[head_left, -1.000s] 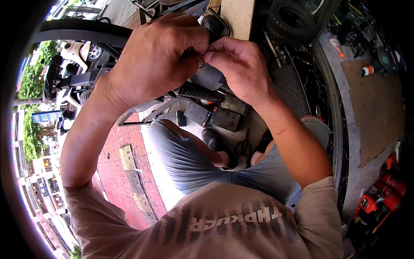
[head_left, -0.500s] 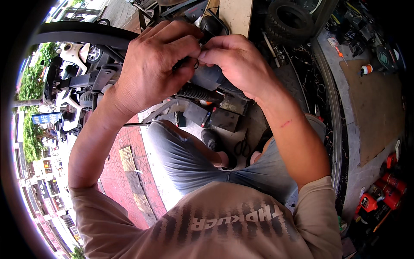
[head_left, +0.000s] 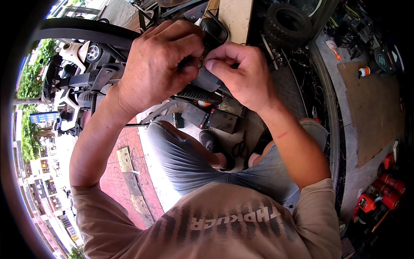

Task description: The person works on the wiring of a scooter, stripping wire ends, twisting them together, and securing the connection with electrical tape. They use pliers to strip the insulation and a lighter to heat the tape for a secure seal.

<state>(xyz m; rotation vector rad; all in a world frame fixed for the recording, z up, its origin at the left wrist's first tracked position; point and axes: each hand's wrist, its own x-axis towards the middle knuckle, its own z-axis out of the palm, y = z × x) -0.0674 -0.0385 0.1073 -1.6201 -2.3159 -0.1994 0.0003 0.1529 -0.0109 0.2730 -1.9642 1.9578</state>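
My left hand (head_left: 157,71) is raised in front of me, fingers curled tight around something small and dark. A thin dark loop (head_left: 200,64), like a bit of wire, pokes out by its fingertips; most of what it holds is hidden. Close beside it, my right hand (head_left: 248,75) has thumb and forefinger bent together by that loop. Whether a tiny piece sits between those tips is too small to tell. Beneath the hands is part of a two-wheeled vehicle, with a black coil-spring shock absorber (head_left: 197,93) showing.
Dark box-shaped batteries (head_left: 222,121) and black-handled scissors (head_left: 240,149) lie on the ground by my feet. A loose tyre (head_left: 288,21) and a wooden board (head_left: 235,19) are beyond. At right are a cardboard sheet (head_left: 373,116) and red tools (head_left: 390,190). Parked scooters (head_left: 71,101) stand left.
My right hand has shifted slightly right and down, and its fingertips have come a little away from my left hand's. The left hand has barely moved.
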